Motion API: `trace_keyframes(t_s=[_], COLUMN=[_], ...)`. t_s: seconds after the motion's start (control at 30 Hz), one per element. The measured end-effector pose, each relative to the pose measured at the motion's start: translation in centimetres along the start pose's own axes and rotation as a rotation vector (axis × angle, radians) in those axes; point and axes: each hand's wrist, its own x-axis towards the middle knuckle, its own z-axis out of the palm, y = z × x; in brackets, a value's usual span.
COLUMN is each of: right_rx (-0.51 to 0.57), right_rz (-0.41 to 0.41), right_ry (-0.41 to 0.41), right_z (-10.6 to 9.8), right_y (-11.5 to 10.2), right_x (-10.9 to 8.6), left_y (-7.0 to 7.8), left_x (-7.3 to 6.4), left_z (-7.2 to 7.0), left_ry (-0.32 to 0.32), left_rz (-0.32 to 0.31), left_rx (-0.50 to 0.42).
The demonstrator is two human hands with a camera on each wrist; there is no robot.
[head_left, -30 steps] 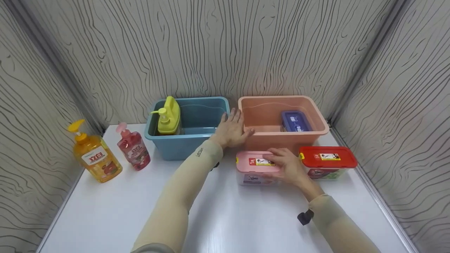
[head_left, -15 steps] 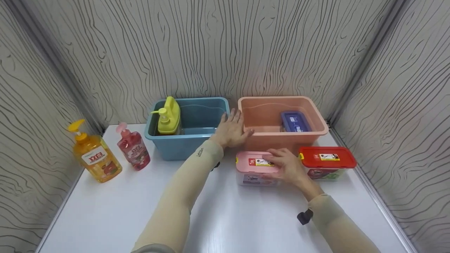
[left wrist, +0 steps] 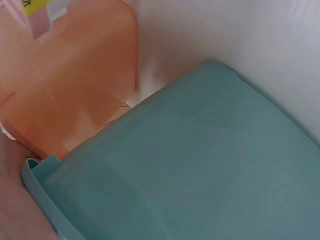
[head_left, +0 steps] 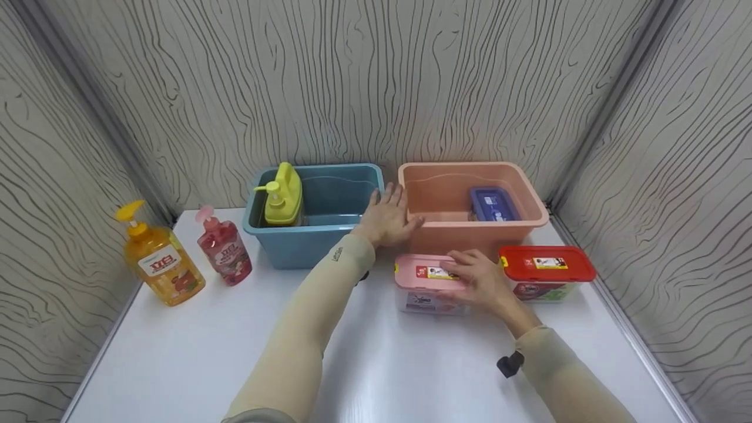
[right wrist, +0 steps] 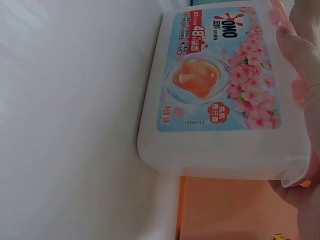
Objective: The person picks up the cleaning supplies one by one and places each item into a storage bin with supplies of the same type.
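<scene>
My left hand point(head_left: 385, 218) lies with spread, straight fingers across the near rims between the blue bin point(head_left: 311, 249) and the salmon-pink bin point(head_left: 482, 236). My right hand point(head_left: 484, 282) grips the pink-lidded tub of laundry pods point(head_left: 414, 279) at its right end, in front of the salmon-pink bin. In the right wrist view, the thumb lies along the lid's edge above the printed label point(right wrist: 220, 70); the tub's base meets the white table. Close to the right hand stands a red-lidded tub point(head_left: 549, 273). The left wrist view shows mostly the blue bin's outer wall point(left wrist: 200, 160).
A yellow pump jug point(head_left: 283, 200) stands inside the blue bin at its left. Inside the salmon-pink bin sits a blue-lidded box point(head_left: 494, 204). An orange pump bottle point(head_left: 164, 264) and a pink pump bottle point(head_left: 224, 251) stand at left. Patterned walls point(head_left: 352, 76) enclose the table point(head_left: 205, 358).
Both hands, the tubs and the bins keep practically the same places. The whole head view shifts only very slightly.
</scene>
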Motion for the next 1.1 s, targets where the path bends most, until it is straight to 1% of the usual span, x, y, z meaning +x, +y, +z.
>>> trace_keyframes(t_s=[0.13,0.37,0.53,0.73,0.87,1.1], right_rx=[-0.003,0.009,0.02,0.028,0.037,0.043], right_rz=[-0.017,-0.069,-0.06,-0.032,-0.026,-0.11], right_ry=[0.007,0.05,0.039,0.014,0.016,0.057], right_z=[-0.3,-1.4,-2.7,-4.6,-6.1,-9.1], right_y=[-0.2,-0.5,-0.9,-1.5,-1.7,-1.8], right_x=[-0.2,-0.3,-0.4,-0.8,-0.9,0.3], left_y=[0.1,0.2,0.2,0.2,0.1,-0.1], left_x=[-0.1,0.0,0.0,0.0,0.1,0.3], left_z=[0.0,-0.1,-0.1,0.0,0.1,0.0], left_ry=[0.001,-0.009,-0.014,-0.008,-0.009,-0.01], left_rz=[0.0,-0.009,-0.016,-0.024,-0.013,-0.002], left_rx=[0.003,0.0,-0.004,-0.002,0.009,0.02])
